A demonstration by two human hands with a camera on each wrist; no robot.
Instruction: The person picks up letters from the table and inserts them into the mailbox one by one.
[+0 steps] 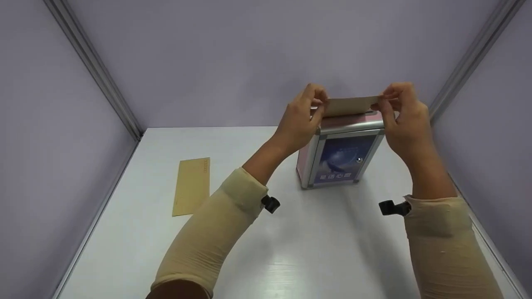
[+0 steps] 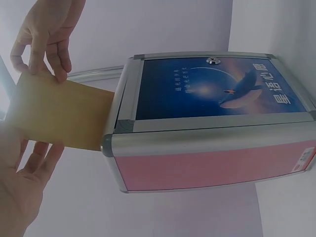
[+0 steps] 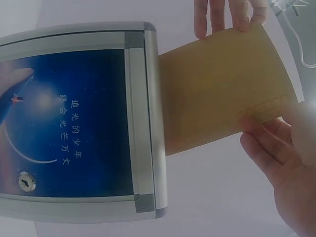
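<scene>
A brown envelope (image 1: 351, 106) stands on its long edge, its lower part down in the slot on top of a pink box (image 1: 341, 160) with an aluminium frame and a blue picture front. My left hand (image 1: 318, 104) pinches the envelope's left end. My right hand (image 1: 384, 99) pinches its right end. In the left wrist view the envelope (image 2: 59, 113) sticks out of the box (image 2: 212, 128) between both hands. The right wrist view shows the envelope (image 3: 222, 98) with my right hand's fingers (image 3: 261, 136) on the corner that has printed squares.
A second brown envelope (image 1: 192, 186) lies flat on the white table (image 1: 332, 249) at the left. The box has a small keyhole (image 3: 26, 181) on its front. Pale walls with metal edges close the table in on three sides.
</scene>
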